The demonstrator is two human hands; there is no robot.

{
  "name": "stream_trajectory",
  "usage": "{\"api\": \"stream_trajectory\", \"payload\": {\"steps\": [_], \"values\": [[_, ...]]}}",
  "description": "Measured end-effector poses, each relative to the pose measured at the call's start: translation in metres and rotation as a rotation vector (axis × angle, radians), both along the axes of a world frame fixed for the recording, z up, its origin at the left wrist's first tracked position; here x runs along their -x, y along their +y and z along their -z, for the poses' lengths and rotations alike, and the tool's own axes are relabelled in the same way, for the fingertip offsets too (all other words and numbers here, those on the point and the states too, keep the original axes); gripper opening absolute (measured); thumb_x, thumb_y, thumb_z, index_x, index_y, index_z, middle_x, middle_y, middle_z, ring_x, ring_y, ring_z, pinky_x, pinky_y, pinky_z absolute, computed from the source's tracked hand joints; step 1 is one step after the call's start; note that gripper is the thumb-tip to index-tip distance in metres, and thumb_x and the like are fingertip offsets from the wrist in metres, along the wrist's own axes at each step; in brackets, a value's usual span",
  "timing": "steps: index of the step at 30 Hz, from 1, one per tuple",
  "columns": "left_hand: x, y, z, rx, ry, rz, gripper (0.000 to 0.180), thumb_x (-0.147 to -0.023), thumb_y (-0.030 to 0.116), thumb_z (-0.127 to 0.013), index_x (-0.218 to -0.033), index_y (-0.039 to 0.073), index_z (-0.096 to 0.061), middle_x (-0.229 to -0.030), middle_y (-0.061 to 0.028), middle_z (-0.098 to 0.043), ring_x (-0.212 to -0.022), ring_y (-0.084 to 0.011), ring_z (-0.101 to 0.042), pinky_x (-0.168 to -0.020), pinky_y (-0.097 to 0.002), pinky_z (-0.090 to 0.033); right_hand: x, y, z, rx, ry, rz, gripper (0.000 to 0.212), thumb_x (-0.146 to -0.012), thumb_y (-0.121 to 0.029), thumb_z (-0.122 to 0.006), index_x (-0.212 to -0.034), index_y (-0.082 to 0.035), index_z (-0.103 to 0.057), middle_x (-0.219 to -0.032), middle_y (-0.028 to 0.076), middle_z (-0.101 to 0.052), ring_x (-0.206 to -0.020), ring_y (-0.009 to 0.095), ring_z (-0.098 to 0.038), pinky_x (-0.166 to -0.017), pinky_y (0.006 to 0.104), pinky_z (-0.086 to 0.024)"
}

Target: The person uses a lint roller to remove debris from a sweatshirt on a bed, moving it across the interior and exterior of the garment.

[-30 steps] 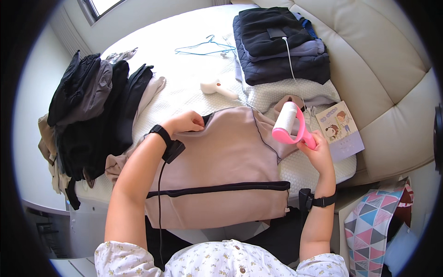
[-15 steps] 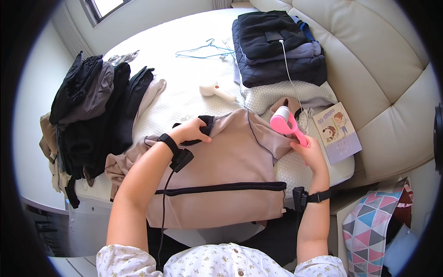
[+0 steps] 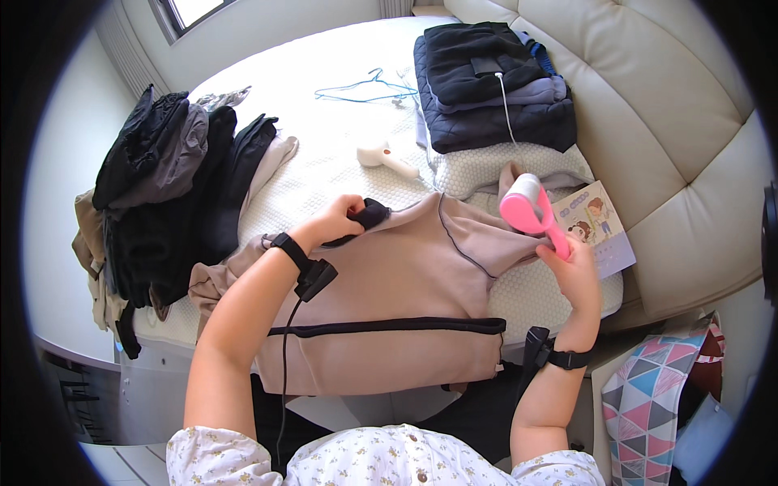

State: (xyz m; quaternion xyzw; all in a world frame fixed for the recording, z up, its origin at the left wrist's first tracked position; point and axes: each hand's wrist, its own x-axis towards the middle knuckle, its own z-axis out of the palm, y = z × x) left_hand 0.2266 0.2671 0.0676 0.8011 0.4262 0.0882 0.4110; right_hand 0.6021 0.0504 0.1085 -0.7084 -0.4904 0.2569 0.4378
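A beige garment with black trim [image 3: 397, 267] lies spread on the bed before me. My left hand [image 3: 334, 219] is closed on the black-edged part near its far side, which is bunched under the fingers. In my right hand [image 3: 577, 275] is a pink lint roller [image 3: 527, 212], held by its handle with the white roll end pointing up and away. The roller is raised at the garment's right side, by the sleeve, and apart from the cloth as far as I can see. Both wrists wear black straps with small devices.
Dark and beige clothes [image 3: 170, 202] are heaped on the left. Folded dark clothes [image 3: 498, 89] stand at the back right, with a white cable on top. A white handheld device [image 3: 387, 159], blue hangers [image 3: 356, 95] and a booklet [image 3: 604, 219] lie on the bed. A triangle-patterned bag [image 3: 648, 397] stands lower right.
My right hand has moved right with the lint roller, away from the garment's sleeve. The left hand has shifted slightly, still gripping the black edge.
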Motion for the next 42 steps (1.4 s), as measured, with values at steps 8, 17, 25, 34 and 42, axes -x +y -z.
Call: {"api": "stream_trajectory", "payload": {"steps": [8, 17, 25, 34, 42], "values": [[-0.005, 0.001, -0.014, -0.519, 0.122, -0.026, 0.053, -0.079, 0.002, -0.060, -0.128, 0.020, -0.050, -0.158, -0.0109, -0.019, -0.144, -0.0365, -0.017, -0.106, -0.0613, -0.024, -0.006, 0.011, 0.032, -0.104, -0.239, -0.012, 0.028, -0.074, -0.018, -0.076, -0.091, 0.003, -0.067, -0.087, 0.015, -0.057, -0.087, 0.029, -0.056, -0.078, 0.0387, -0.046], [0.076, 0.048, 0.026, -0.078, 0.505, -0.260, 0.057, -0.078, 0.008, -0.064, -0.133, 0.015, -0.049, -0.117, -0.0203, -0.062, -0.111, -0.0361, -0.058, -0.095, -0.0398, -0.045, -0.006, 0.006, 0.021, -0.094, -0.334, 0.097, 0.024, -0.072, -0.015, -0.077, -0.086, 0.002, -0.066, -0.091, 0.016, -0.055, -0.086, 0.033, -0.056, -0.077, 0.0399, -0.045], [0.059, 0.037, 0.009, -0.305, 0.445, -0.073, 0.046, -0.071, 0.004, -0.071, -0.115, 0.010, -0.057, -0.103, -0.0206, -0.065, -0.101, -0.0365, -0.061, -0.086, -0.0412, -0.048, -0.006, 0.005, 0.017, -0.081, -0.379, -0.008, 0.027, -0.071, -0.015, -0.078, -0.084, 0.003, -0.063, -0.082, 0.015, -0.055, -0.075, 0.032, -0.056, -0.069, 0.0399, -0.044], [0.057, 0.037, 0.015, -0.684, 0.505, -0.503, 0.023, -0.079, 0.010, -0.062, -0.101, 0.004, -0.060, -0.111, -0.0183, -0.061, -0.105, -0.0347, -0.059, -0.089, -0.0421, -0.048, -0.001, 0.011, 0.019, 0.018, -0.342, -0.091, 0.029, -0.070, -0.019, -0.078, -0.083, 0.003, -0.063, -0.083, 0.016, -0.057, -0.077, 0.034, -0.056, -0.068, 0.0418, -0.044], [-0.019, 0.035, 0.021, -0.220, -0.038, -0.197, 0.064, -0.082, 0.012, -0.063, -0.141, 0.010, -0.038, -0.115, -0.0223, -0.057, -0.107, -0.0346, -0.059, -0.096, -0.0388, -0.045, -0.001, 0.007, 0.016, 0.050, -0.329, -0.122, 0.031, -0.071, -0.021, -0.078, -0.086, 0.001, -0.064, -0.079, 0.016, -0.061, -0.075, 0.034, -0.059, -0.068, 0.0411, -0.045]]}}
